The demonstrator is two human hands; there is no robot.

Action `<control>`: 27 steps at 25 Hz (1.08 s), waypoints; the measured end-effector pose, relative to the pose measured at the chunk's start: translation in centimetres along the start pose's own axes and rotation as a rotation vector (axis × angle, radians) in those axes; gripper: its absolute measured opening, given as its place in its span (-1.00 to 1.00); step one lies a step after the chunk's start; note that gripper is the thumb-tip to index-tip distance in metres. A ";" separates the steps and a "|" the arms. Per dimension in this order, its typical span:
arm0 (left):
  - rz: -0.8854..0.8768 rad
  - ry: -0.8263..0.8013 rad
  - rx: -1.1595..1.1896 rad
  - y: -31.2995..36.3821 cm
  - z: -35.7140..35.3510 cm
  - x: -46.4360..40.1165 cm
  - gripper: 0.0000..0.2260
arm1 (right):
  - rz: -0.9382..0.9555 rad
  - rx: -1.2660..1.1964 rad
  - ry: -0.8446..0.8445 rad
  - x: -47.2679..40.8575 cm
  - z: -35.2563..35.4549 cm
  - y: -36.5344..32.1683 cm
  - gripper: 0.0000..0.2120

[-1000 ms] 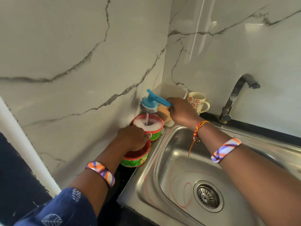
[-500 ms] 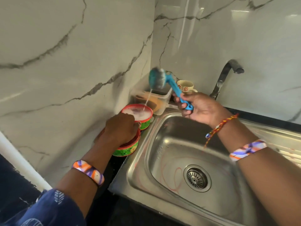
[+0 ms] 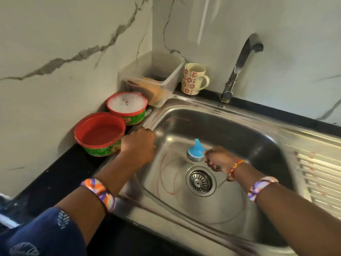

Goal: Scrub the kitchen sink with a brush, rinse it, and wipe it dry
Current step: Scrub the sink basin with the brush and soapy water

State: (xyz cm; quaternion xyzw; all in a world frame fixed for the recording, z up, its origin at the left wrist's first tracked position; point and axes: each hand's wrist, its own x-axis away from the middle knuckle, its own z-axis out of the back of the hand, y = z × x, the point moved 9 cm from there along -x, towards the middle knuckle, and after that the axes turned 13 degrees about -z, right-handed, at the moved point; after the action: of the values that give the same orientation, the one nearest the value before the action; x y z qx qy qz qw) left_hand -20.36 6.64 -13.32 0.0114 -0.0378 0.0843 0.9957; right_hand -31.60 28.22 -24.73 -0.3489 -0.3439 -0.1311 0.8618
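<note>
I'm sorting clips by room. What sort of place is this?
Most likely a home kitchen: a steel sink with a tap, a mug by marble-look walls, and a brush in the basin.

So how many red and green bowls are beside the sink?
2: the foamy bowl by the wall corner, and the nearer bowl next to the left hand. None seem hidden.

A black bench (image 3: 60, 174) runs along the marble wall, with a steel sink (image 3: 230, 215) set into it. On it stand two red-and-green bowls (image 3: 100, 133), one (image 3: 127, 106) full of foam, a clear plastic tub (image 3: 153, 78) in the corner, and a flowered mug (image 3: 193, 78) beside the tap (image 3: 238, 69).
</note>
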 end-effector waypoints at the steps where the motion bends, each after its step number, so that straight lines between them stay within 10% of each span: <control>1: 0.042 -0.013 -0.028 -0.3 -0.4 -0.2 -0.67 | 0.078 0.112 0.092 -1.7 -0.4 -0.2 -0.80; 9: 0.085 -0.083 -0.365 -0.2 -1.9 -1.2 -0.67 | 0.960 0.862 -0.165 3.2 -9.9 2.0 -0.52; 13: 0.037 -0.078 -0.416 0.0 -1.8 -1.5 -0.70 | 0.536 0.708 0.333 -6.3 -0.9 -2.0 -0.53; 19: 0.020 -0.088 -0.416 -0.7 -1.9 -2.0 -0.66 | 0.964 0.898 -0.316 3.1 -9.9 3.0 -0.57; 21: 0.019 -0.095 -0.419 -0.8 -2.0 -2.0 -0.66 | 1.034 0.876 -0.150 1.6 -7.7 0.7 -0.53; 24: 0.018 -0.090 -0.405 -0.8 -1.8 -2.0 -0.65 | 0.636 0.771 0.274 -5.5 -1.5 -3.9 -0.56; 27: 0.014 -0.094 -0.409 -0.7 -1.7 -2.0 -0.65 | 0.739 0.674 -0.043 -2.3 -6.4 -2.6 -0.61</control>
State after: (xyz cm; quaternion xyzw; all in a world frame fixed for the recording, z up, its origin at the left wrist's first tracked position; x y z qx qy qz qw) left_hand -22.09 5.63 -15.17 -0.1871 -0.1006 0.0811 0.9738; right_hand -31.27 21.90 -28.25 -0.1522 -0.2380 0.3086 0.9083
